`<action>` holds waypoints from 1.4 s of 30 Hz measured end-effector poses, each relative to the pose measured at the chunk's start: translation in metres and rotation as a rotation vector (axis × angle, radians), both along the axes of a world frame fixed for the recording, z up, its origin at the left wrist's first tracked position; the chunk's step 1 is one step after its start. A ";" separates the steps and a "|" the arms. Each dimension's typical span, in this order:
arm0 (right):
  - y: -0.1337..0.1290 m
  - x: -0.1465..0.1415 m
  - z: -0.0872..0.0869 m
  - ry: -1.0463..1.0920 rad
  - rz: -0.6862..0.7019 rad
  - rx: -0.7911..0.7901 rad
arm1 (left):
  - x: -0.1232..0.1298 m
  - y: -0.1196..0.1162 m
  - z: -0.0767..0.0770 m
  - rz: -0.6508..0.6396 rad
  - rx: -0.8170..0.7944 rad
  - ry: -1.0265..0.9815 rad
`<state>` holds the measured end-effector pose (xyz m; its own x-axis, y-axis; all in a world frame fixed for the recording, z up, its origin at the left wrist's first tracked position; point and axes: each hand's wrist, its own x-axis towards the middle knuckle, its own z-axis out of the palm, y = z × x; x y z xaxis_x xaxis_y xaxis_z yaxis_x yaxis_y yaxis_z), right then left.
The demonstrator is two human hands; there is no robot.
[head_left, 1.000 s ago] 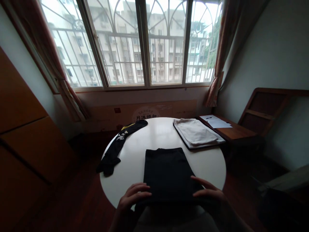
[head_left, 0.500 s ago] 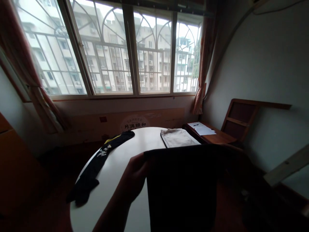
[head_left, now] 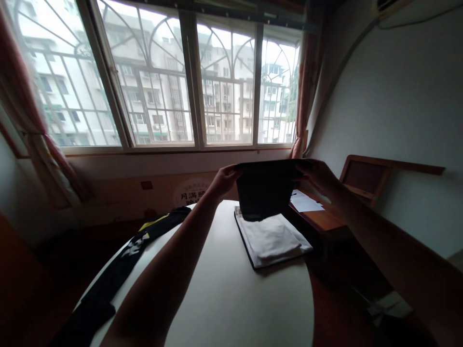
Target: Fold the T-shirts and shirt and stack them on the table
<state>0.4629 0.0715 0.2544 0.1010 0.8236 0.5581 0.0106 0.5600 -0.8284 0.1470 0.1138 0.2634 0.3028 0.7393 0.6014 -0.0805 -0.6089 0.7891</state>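
Note:
A black folded garment point(head_left: 265, 188) hangs stretched between my two hands, its exact kind too dark to make out. My left hand point(head_left: 227, 179) pinches its upper left corner, and my right hand point(head_left: 314, 174) grips the upper right one. Below it, a folded white garment point(head_left: 277, 241) lies with a dark layer showing under its edge. The hanging cloth's lower edge overlaps the far part of this pile in view; whether they touch I cannot tell. Along the left of the table lies a long black garment point(head_left: 125, 265) with white and yellow markings.
The round white table point(head_left: 220, 294) spreads out in front of me. To its right stands a wooden desk point(head_left: 325, 220) with white papers point(head_left: 306, 201) on it, and a wooden chair back point(head_left: 365, 176) against the wall. Barred windows point(head_left: 162, 91) and tied curtains point(head_left: 41, 149) are behind.
Both hands have moved forward and up, carrying the black garment from close to me to above the white pile. It now hangs shorter in view, and more of the pile shows.

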 end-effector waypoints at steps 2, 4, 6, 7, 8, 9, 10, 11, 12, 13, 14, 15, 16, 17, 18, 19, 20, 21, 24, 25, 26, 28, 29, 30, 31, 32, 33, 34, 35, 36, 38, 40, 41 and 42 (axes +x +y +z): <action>0.017 0.019 -0.027 -0.075 0.010 0.006 | 0.008 0.012 -0.019 0.020 0.048 0.065; 0.023 0.037 -0.071 -0.246 -0.004 -0.020 | 0.013 0.014 -0.057 0.031 0.054 0.129; 0.020 0.053 -0.127 -0.467 -0.080 -0.058 | 0.017 0.008 -0.110 0.069 0.113 0.309; 0.016 0.059 -0.157 -0.565 -0.094 -0.099 | 0.017 0.003 -0.139 0.080 0.150 0.461; 0.010 0.064 -0.185 -0.666 -0.079 -0.148 | 0.018 -0.003 -0.168 0.075 0.174 0.600; 0.003 0.066 -0.211 -0.769 -0.067 -0.182 | 0.018 -0.010 -0.195 0.069 0.194 0.713; -0.003 0.067 -0.235 -0.831 -0.080 -0.199 | 0.018 -0.016 -0.218 0.063 0.199 0.799; -0.010 0.067 -0.254 -0.866 -0.100 -0.207 | 0.018 -0.022 -0.238 0.060 0.193 0.858; -0.016 0.066 -0.268 -0.881 -0.132 -0.205 | 0.018 -0.027 -0.252 0.076 0.173 0.890; -0.021 0.065 -0.278 -0.886 -0.167 -0.192 | 0.018 -0.032 -0.262 0.093 0.157 0.905; -0.026 0.063 -0.285 -0.888 -0.197 -0.173 | 0.019 -0.035 -0.268 0.112 0.146 0.909; -0.029 0.062 -0.288 -0.894 -0.222 -0.150 | 0.018 -0.037 -0.270 0.126 0.146 0.906; -0.032 0.061 -0.288 -0.907 -0.239 -0.127 | 0.018 -0.038 -0.269 0.125 0.160 0.903; -0.034 0.061 -0.287 -0.928 -0.245 -0.110 | 0.018 -0.040 -0.267 0.109 0.185 0.901; -0.036 0.062 -0.284 -0.953 -0.242 -0.102 | 0.017 -0.042 -0.263 0.083 0.216 0.901; -0.038 0.063 -0.281 -0.983 -0.233 -0.105 | 0.015 -0.044 -0.259 0.050 0.248 0.903; -0.039 0.064 -0.277 -1.022 -0.216 -0.116 | 0.013 -0.048 -0.256 0.015 0.279 0.907; -0.040 0.064 -0.272 -1.067 -0.204 -0.129 | 0.010 -0.053 -0.252 -0.018 0.309 0.911; -0.036 0.056 -0.252 -1.181 -0.235 -0.117 | 0.000 -0.069 -0.247 -0.114 0.375 0.946; -0.032 0.049 -0.244 -1.195 -0.266 -0.088 | -0.004 -0.075 -0.247 -0.141 0.384 0.974; -0.026 0.039 -0.236 -1.198 -0.298 -0.052 | -0.007 -0.079 -0.249 -0.167 0.389 1.009; -0.011 0.013 -0.221 -1.198 -0.344 0.000 | -0.013 -0.087 -0.252 -0.209 0.390 1.088; -0.002 -0.001 -0.216 -1.211 -0.360 0.004 | -0.015 -0.090 -0.254 -0.225 0.389 1.122; 0.007 -0.015 -0.213 -1.236 -0.372 -0.013 | -0.016 -0.094 -0.255 -0.243 0.386 1.150; 0.016 -0.028 -0.213 -1.272 -0.381 -0.051 | -0.018 -0.097 -0.255 -0.258 0.380 1.168; 0.024 -0.038 -0.216 -1.313 -0.384 -0.104 | -0.021 -0.102 -0.253 -0.268 0.370 1.178; 0.031 -0.046 -0.222 -1.358 -0.377 -0.166 | -0.025 -0.107 -0.250 -0.273 0.358 1.180; 0.036 -0.051 -0.230 -1.402 -0.361 -0.226 | -0.030 -0.113 -0.247 -0.274 0.346 1.177; 0.040 -0.053 -0.239 -1.441 -0.342 -0.277 | -0.036 -0.120 -0.242 -0.271 0.330 1.176; 0.043 -0.053 -0.248 -1.469 -0.324 -0.312 | -0.045 -0.126 -0.238 -0.263 0.309 1.182; 0.045 -0.050 -0.265 -1.491 -0.305 -0.332 | -0.066 -0.134 -0.231 -0.226 0.249 1.210; 0.046 -0.045 -0.275 -1.475 -0.318 -0.314 | -0.090 -0.136 -0.229 -0.154 0.180 1.236; 0.045 -0.042 -0.278 -1.461 -0.323 -0.298 | -0.102 -0.134 -0.230 -0.105 0.147 1.244; 0.045 -0.041 -0.279 -1.448 -0.324 -0.282 | -0.113 -0.130 -0.232 -0.053 0.118 1.253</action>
